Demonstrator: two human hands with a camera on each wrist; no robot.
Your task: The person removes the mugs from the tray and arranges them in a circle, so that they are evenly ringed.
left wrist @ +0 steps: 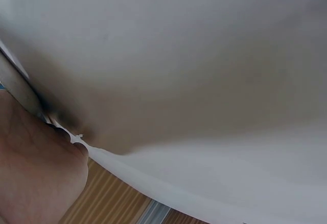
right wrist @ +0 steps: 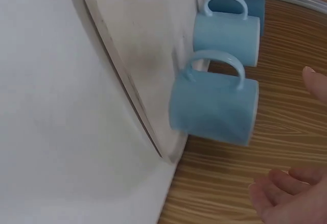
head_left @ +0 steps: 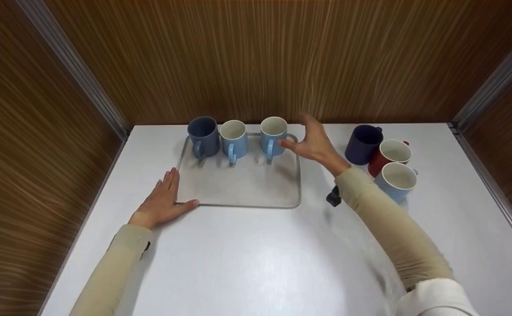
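On a light grey tray (head_left: 238, 188) stand a grey-blue mug (head_left: 210, 142) and two light blue mugs, the middle one (head_left: 237, 147) and the right one (head_left: 267, 142), in a row along the back edge. All three handles face forward. My left hand (head_left: 161, 202) rests flat at the tray's front left corner, fingers along its side and thumb at its front edge. My right hand (head_left: 315, 142) is beside the right light blue mug, thumb and fingers spread apart. In the right wrist view a gap shows between that mug (right wrist: 212, 106) and the fingers (right wrist: 286, 191).
To the right of the tray, a dark blue mug (head_left: 361, 145), a red mug (head_left: 376, 162) with a white inside and another light blue mug (head_left: 394, 188) stand close together on the white table (head_left: 238, 254). Wood-grain walls (head_left: 256, 61) enclose the back and sides.
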